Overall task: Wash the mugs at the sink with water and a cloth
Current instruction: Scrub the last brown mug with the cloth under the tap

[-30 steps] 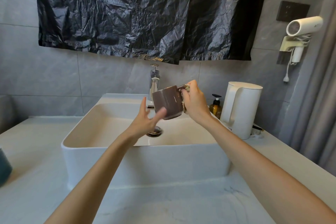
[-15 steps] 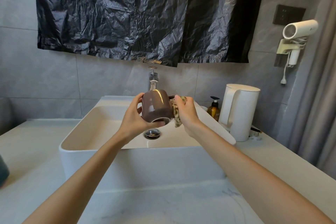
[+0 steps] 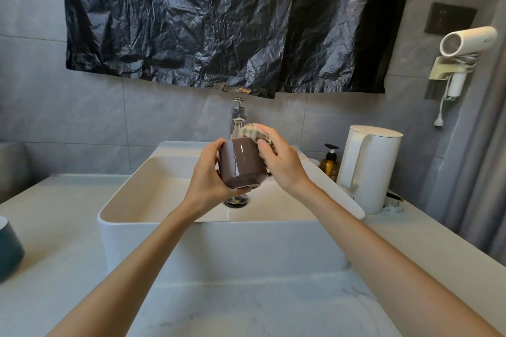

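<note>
Head view: left hand grips mug, right hand clutches cloth; kettle beside sink.

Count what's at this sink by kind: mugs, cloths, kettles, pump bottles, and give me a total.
Mugs: 2 (brown mug in the left hand, teal mug at the left edge, partly out of view)
Cloths: 1 (cloth in the right hand)
Kettles: 1 (white kettle)
Pump bottles: 1 (amber pump bottle)
Total: 5
</note>
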`<state>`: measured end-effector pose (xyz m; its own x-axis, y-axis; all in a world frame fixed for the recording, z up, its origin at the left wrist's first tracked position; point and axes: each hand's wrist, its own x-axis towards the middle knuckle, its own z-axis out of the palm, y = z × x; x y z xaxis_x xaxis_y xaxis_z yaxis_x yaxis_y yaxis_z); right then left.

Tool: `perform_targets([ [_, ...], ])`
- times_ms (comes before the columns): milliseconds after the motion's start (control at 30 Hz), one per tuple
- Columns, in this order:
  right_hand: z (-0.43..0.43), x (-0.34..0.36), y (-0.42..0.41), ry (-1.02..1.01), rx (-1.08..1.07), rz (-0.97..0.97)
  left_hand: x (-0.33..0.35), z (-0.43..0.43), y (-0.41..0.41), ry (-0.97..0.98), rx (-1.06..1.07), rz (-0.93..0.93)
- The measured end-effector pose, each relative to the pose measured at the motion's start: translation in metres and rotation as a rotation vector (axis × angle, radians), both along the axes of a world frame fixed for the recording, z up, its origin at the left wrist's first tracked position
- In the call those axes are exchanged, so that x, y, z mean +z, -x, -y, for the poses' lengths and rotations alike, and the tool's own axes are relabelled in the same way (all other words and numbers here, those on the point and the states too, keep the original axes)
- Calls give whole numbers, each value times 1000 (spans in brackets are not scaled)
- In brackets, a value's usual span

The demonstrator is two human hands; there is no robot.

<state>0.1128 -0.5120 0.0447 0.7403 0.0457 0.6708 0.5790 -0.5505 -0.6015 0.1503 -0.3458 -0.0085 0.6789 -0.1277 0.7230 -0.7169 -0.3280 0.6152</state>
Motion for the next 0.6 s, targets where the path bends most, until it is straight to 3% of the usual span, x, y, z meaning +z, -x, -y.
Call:
perform_targets([
  [400, 4, -24, 17, -23, 4, 69, -1, 2, 2, 9, 1, -36],
  [600, 4, -41, 25, 150, 45, 174, 1, -2, 2, 70, 20, -61],
])
